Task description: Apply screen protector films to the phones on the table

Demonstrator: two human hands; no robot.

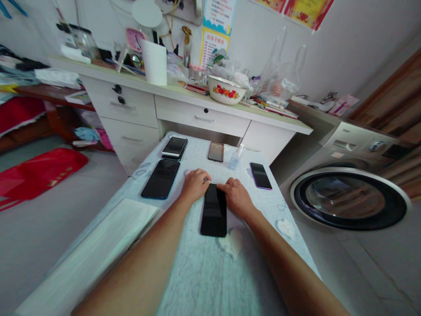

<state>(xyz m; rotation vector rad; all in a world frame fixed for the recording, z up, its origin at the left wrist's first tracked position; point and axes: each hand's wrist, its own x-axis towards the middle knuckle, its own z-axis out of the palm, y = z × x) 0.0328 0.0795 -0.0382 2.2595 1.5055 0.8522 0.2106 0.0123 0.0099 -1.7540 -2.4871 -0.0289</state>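
A black smartphone (213, 213) lies face up on the cloth-covered table, its far end between my two hands. My left hand (196, 183) is closed at the phone's far left corner, fingers curled. A small dark grey thing shows at its fingertips, too small to name. My right hand (237, 196) is curled at the far right corner, with its thumb on the phone's edge. Just beyond my hands stand a clear spray bottle (234, 158) and a brownish phone case (216, 152) lying flat.
To the left lie a large dark phone (160, 179) and a stack of phones (175, 147). Another phone (261, 175) lies at the right. A pale board (88, 259) runs along the left edge. White drawers (200, 115) stand behind; a washing machine (348, 175) is on the right.
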